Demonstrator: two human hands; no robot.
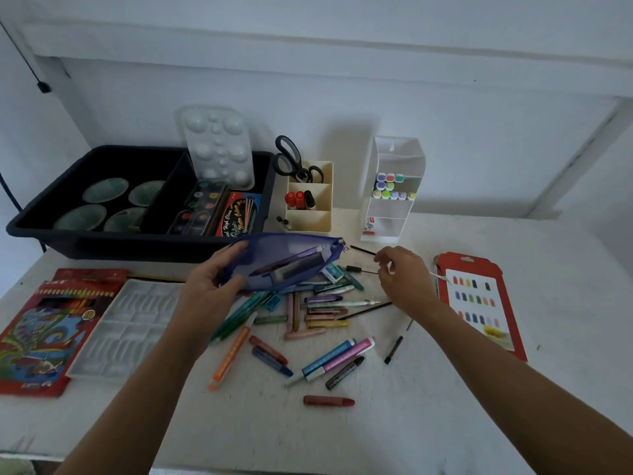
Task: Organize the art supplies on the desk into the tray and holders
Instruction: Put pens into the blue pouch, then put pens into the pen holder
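Left grip: left hand (212,279) clamped on the blue mesh pouch (284,262), above the counter (445,406)
Pouch: a few pens inside
Right grip: right hand (406,277) at 3 o'clock of the pouch, fingers curled; cannot tell whether it holds anything
Black tray (137,246): 10 o'clock; round dishes (104,190) left, paint sets (202,207) and white palette (219,149) right
Cream holder (310,222): 12 o'clock; scissors (289,159), red markers (294,200)
Clear holder (387,221): 1 o'clock; pastel markers (390,190)
Crayons (318,323): loose, 6 o'clock of the pouch

Left hand (209,286) gripping blue mesh pouch (291,262) above scattered crayons (308,323), right hand (404,279) curled just beside, black tray (137,241) behind
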